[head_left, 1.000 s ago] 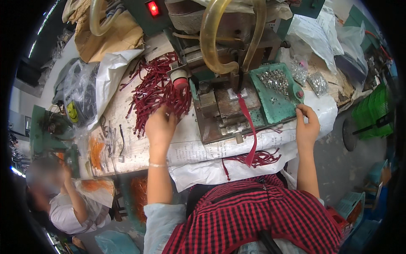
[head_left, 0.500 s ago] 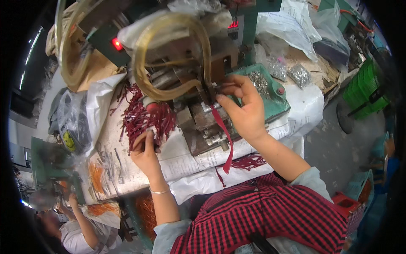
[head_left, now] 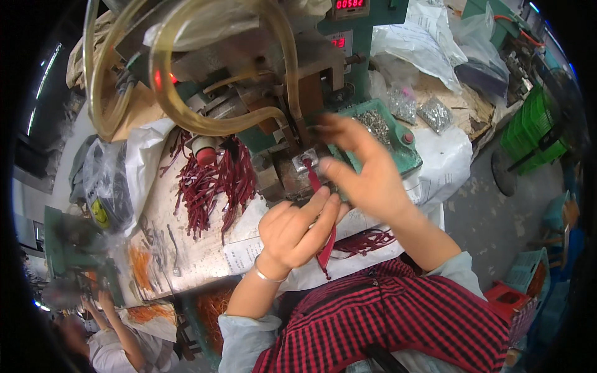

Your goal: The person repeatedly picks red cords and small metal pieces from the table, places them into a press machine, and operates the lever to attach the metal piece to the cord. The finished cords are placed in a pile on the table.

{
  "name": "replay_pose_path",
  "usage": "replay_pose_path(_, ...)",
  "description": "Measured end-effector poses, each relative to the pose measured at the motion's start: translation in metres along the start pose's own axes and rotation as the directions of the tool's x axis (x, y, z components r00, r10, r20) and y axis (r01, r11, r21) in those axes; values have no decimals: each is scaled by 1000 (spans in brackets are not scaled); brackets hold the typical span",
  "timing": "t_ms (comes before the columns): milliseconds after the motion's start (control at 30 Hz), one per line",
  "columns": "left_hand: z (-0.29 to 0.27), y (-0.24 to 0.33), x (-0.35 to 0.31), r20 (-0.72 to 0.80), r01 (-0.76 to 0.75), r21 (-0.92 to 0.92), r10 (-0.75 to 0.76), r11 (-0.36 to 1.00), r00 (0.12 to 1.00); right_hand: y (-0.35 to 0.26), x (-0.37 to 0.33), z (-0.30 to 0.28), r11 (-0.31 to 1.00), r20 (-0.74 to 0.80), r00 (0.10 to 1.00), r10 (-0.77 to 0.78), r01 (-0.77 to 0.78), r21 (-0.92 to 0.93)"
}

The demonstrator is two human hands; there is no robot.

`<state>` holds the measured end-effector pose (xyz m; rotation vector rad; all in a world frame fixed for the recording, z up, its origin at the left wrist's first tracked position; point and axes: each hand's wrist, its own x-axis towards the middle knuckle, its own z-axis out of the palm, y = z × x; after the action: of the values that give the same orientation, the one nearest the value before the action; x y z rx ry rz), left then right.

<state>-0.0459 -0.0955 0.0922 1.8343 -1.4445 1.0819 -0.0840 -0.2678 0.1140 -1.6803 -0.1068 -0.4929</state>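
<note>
A dark red ribbon (head_left: 314, 180) runs down from a small metal plate (head_left: 305, 160) at the front of a press (head_left: 329, 65). My left hand (head_left: 289, 233) is closed round the ribbon below the plate, its thumb and fingers pinched together. The ribbon's lower end hangs out beneath that hand. Just right of the plate, my right hand (head_left: 370, 171) has its fingers spread, with nothing visible in them; the fingertips are smeared by motion. A heap of similar dark red strips (head_left: 208, 202) lies left of the press.
A green tray (head_left: 407, 163) of small metal parts stands behind my right hand. A red button (head_left: 206, 156) sits beside the strips, below thick yellowish hoses (head_left: 163, 81). More red strips (head_left: 367, 241) lie at the table's front edge. Another person (head_left: 127, 336) works at lower left.
My left hand has left the heap of strips and moved right onto the ribbon. My right hand has come off the ribbon's upper end at the press, and its fingers have opened.
</note>
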Motion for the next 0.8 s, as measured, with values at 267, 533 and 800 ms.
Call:
replay_pose_path(267,12,-5,4,-31,37,-71,-40,997,999,118,-10,-101,936,-493,868,62,-221,-273)
replay_pose_path(533,9,0,0,-9,128,-95,-129,987,992,102,-35,-70,627,-259,963,76,-248,-739)
replay_pose_path(800,-44,34,-53,153,403,21,-402,915,903,114,-40,-61,463,-231,968,-96,-163,-872)
